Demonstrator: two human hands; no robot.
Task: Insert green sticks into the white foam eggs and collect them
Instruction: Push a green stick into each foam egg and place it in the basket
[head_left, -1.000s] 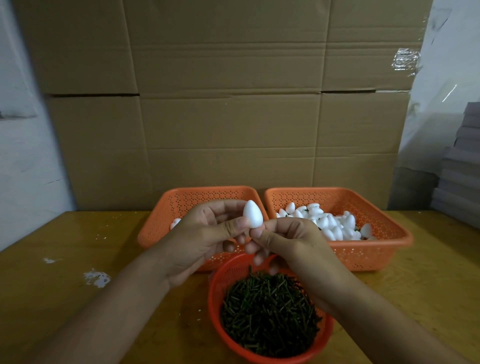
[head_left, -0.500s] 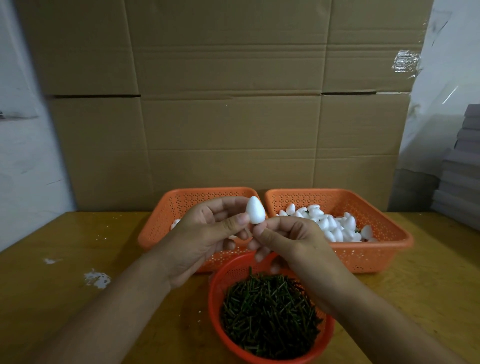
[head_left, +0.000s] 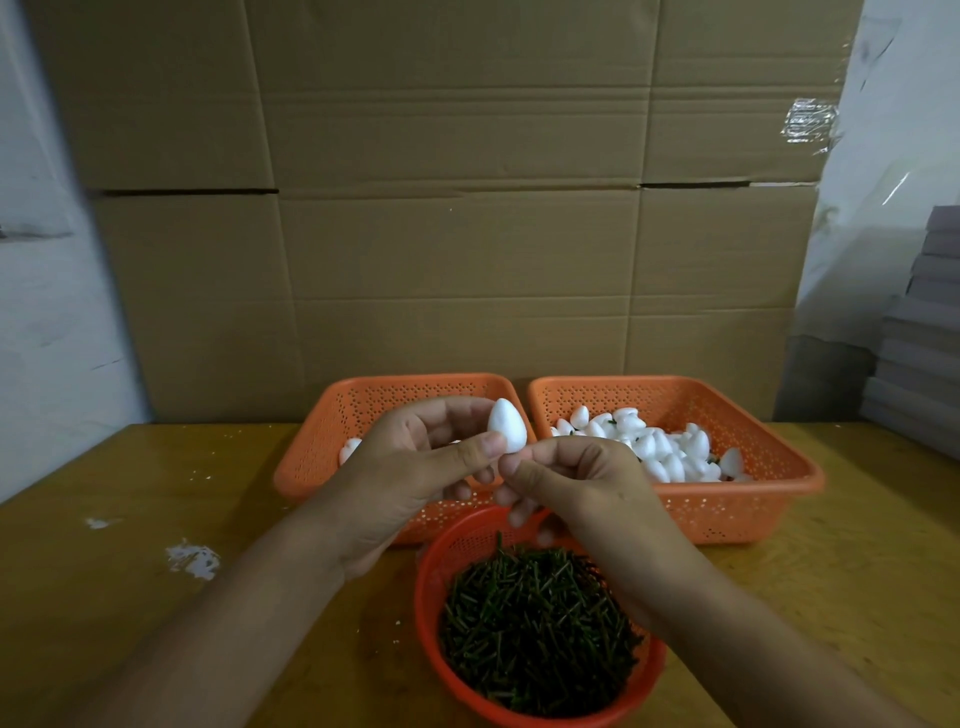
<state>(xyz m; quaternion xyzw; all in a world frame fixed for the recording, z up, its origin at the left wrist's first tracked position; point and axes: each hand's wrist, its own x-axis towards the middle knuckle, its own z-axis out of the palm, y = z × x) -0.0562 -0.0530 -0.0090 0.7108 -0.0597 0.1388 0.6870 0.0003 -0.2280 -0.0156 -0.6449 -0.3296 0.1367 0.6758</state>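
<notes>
Stacked cardboard boxes (head_left: 441, 208) fill the background behind a yellow wooden table (head_left: 104, 597), flecked at left with white crumbs (head_left: 192, 560). On the table stand two orange perforated baskets side by side: the right basket (head_left: 737, 499) holds a heap of white foam eggs (head_left: 654, 447), while the left basket (head_left: 332, 457) shows only an egg or so at its near left corner (the rest is hidden behind the hands). In front of them, nearest the camera, a round red basket (head_left: 431, 597) is piled with short green sticks (head_left: 535, 629). Above it the person's two hands meet. The left hand (head_left: 410, 478) pinches one egg (head_left: 507, 425) between thumb and curled fingers, pointed end up, just above the gap between the two orange baskets. The right hand (head_left: 576, 483) has its fingers curled tight against the egg's lower end, thumb pressed close; whether a stick lies between them cannot be told.
</notes>
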